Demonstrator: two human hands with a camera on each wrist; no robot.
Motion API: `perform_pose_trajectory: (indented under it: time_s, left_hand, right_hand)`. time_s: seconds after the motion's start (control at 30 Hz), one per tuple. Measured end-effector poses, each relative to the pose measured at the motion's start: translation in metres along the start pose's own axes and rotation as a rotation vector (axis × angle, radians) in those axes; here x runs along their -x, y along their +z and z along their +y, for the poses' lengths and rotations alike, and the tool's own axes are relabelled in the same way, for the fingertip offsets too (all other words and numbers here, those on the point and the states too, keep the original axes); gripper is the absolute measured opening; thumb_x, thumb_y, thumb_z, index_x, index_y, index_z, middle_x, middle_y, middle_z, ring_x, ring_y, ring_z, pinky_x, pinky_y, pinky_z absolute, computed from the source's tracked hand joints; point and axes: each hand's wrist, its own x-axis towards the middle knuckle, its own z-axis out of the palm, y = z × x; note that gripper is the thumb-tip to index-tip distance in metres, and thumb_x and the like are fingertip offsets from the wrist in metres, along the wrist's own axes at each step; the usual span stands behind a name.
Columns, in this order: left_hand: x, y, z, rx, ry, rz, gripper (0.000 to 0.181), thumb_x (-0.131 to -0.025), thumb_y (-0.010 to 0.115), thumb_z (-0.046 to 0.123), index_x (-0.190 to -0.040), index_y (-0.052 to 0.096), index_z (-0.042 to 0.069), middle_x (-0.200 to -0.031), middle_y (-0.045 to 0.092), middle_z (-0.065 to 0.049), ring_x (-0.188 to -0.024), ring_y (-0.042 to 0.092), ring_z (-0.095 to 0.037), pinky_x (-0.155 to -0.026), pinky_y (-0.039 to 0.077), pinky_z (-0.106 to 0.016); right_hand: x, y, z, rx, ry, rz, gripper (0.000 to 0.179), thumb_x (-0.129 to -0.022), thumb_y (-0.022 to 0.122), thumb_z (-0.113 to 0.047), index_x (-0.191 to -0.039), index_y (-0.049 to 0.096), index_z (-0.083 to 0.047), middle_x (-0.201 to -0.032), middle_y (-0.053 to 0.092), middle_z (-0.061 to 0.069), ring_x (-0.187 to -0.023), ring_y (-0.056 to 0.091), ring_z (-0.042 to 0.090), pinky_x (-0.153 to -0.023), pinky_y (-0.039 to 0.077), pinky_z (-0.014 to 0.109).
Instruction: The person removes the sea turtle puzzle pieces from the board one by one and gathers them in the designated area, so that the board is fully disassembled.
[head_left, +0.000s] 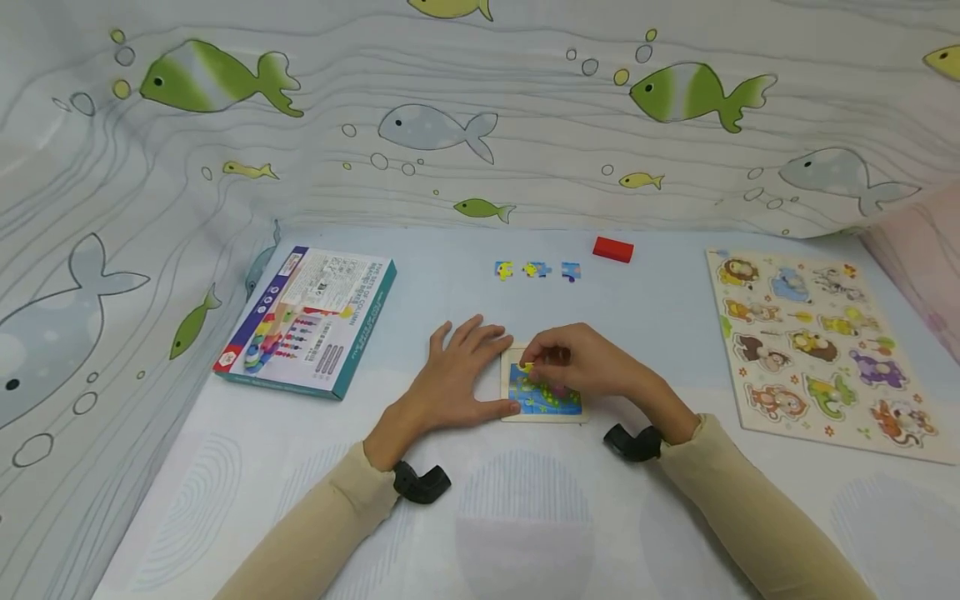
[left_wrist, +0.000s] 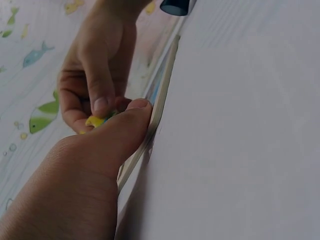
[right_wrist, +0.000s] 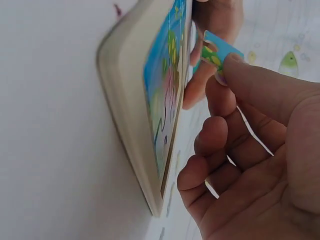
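Observation:
A small wooden jigsaw puzzle tray [head_left: 543, 419] lies on the table, its blue and green picture partly covered by my right hand [head_left: 588, 360]. That hand holds a jigsaw piece [right_wrist: 220, 49] in blue, green and yellow between thumb and index finger, just above the tray; its other fingers are curled loosely. My left hand [head_left: 459, 377] rests at the tray's left side with the fingers spread and the thumb [left_wrist: 131, 120] along the near left edge. In the right wrist view, the picture [right_wrist: 167, 85] sits inside the tray's pale rim.
Three loose jigsaw pieces [head_left: 536, 269] lie in a row behind the tray, with a red block [head_left: 613, 249] to their right. A flat toy box [head_left: 307, 321] is at the left. A wooden animal puzzle board [head_left: 821, 346] lies at the right. Fish-print cloth [head_left: 435, 183] rises behind.

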Motion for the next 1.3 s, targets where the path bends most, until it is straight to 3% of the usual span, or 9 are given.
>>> perform_pose_trajectory:
  time_s: [0.27,0.47,0.83,1.3]
  left_hand:
    - [0.001,0.002,0.000,-0.011,0.002,-0.010,0.090,-0.083,0.063,0.073,-0.155,0.043,0.024,-0.161,0.039,0.001,-0.157,0.020,-0.029,-0.121,0.008,-0.065]
    - [0.005,0.002,-0.001,-0.033,0.008,-0.006,0.090,-0.083,0.061,0.074,-0.156,0.043,0.025,-0.161,0.039,0.000,-0.157,0.021,-0.031,-0.121,0.009,-0.066]
    - [0.008,0.004,0.000,-0.012,-0.001,-0.018,0.089,-0.083,0.062,0.073,-0.156,0.043,0.024,-0.162,0.038,0.000,-0.157,0.020,-0.031,-0.121,0.008,-0.067]
    - [0.004,0.004,-0.003,-0.059,0.018,-0.021,0.089,-0.084,0.059,0.076,-0.157,0.040,0.027,-0.163,0.036,0.003,-0.158,0.017,-0.028,-0.121,0.008,-0.065]
  right_hand:
    - [-0.003,-0.014,0.011,0.027,0.002,0.089,0.012,-0.092,0.075,-0.011,-0.103,0.077,-0.015,-0.091,0.072,-0.004,-0.075,0.054,0.017,-0.067,0.045,0.023]
    - [-0.021,-0.024,0.016,0.043,0.041,0.135,0.013,-0.094,0.072,-0.012,-0.106,0.077,-0.011,-0.088,0.070,0.001,-0.078,0.055,0.018,-0.069,0.045,0.024]
    - [-0.066,-0.030,0.025,0.044,0.170,0.089,0.014,-0.096,0.071,-0.017,-0.107,0.076,-0.011,-0.096,0.072,0.003,-0.084,0.054,0.019,-0.072,0.044,0.027]
    - [-0.091,-0.032,0.031,0.077,0.180,0.067,0.023,-0.096,0.069,-0.016,-0.118,0.072,-0.009,-0.088,0.070,0.007,-0.073,0.052,0.017,-0.066,0.043,0.029]
